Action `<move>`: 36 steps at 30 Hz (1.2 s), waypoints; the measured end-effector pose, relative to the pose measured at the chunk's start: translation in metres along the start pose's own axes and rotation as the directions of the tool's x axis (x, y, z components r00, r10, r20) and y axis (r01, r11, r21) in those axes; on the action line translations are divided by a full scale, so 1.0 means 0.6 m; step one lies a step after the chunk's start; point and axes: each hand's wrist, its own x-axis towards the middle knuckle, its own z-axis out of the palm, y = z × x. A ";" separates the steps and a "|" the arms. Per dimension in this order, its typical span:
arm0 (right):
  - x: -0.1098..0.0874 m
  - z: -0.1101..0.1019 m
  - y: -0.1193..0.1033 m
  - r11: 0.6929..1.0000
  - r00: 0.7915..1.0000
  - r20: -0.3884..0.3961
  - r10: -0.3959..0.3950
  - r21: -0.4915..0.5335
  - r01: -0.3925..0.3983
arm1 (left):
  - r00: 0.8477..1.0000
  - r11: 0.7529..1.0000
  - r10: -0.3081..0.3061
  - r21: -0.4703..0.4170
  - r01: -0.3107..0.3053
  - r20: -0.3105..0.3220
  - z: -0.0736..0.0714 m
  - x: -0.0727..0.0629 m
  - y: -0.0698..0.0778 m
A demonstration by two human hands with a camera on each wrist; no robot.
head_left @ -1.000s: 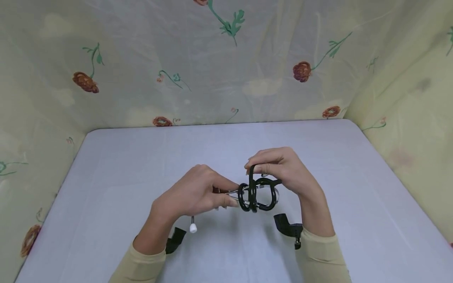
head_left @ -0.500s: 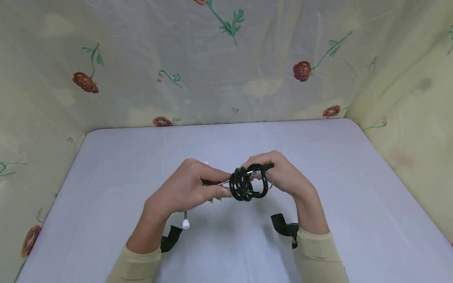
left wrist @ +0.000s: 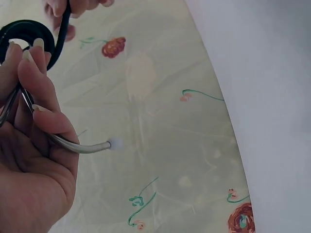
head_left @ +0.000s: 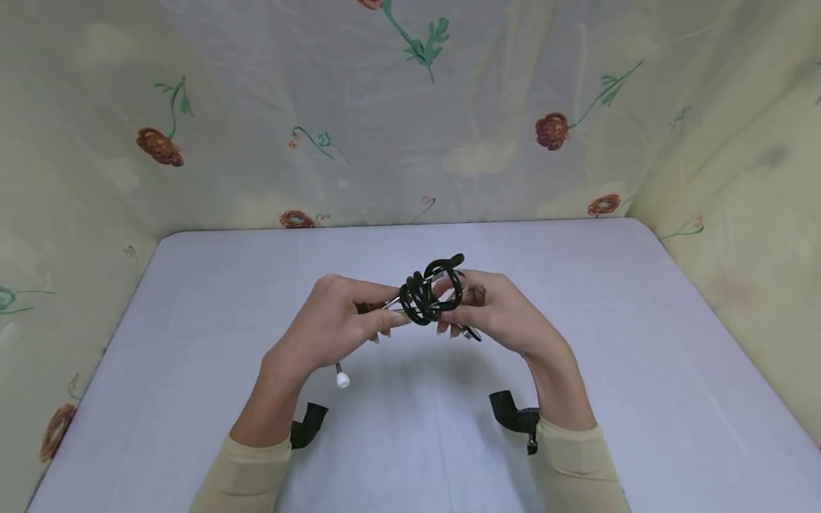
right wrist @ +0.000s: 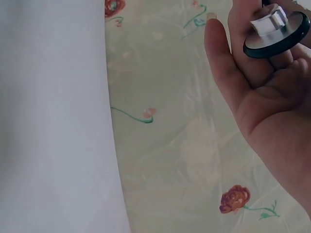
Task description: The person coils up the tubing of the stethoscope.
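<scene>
Both hands hold a stethoscope up over the table. Its black tubing (head_left: 418, 299) is wound in several loops around the metal ear tubes. My left hand (head_left: 327, 324) grips those ear tubes (left wrist: 80, 147) between thumb and fingers. One white eartip (head_left: 343, 380) pokes out below that hand. On the other side, my right hand (head_left: 509, 313) has its thumb and fingers curled on the right end of the coil, where a loop stands up. The round metal chestpiece (right wrist: 267, 41) with its black rim hangs by the right palm. The second eartip is hidden.
A white-covered table (head_left: 410, 442) lies beneath the hands. Flower-printed curtains (head_left: 410, 157) rise along its back and sides. A black camera mount (head_left: 310, 425) sits on the left wrist, and another black mount (head_left: 513, 413) on the right.
The right hand has wound the tubing's free end around the ear tubes, so the loops now sit tighter together. Both hands and the stethoscope have shifted slightly up and left.
</scene>
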 end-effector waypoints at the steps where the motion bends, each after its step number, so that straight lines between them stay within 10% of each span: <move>1: 0.001 0.002 -0.001 1.000 1.000 0.000 -0.006 0.018 0.006 | 1.000 1.000 -0.012 0.002 0.012 -0.006 0.000 0.001 -0.001; 19: -0.002 0.001 0.002 0.991 0.988 0.094 -0.124 0.059 0.118 | 0.997 0.999 -0.023 -0.044 0.020 -0.072 0.000 0.003 -0.009; 36: -0.001 0.015 -0.010 0.992 0.993 0.015 -0.114 0.048 0.113 | 0.982 0.999 -0.018 0.030 0.024 -0.186 -0.005 0.007 -0.019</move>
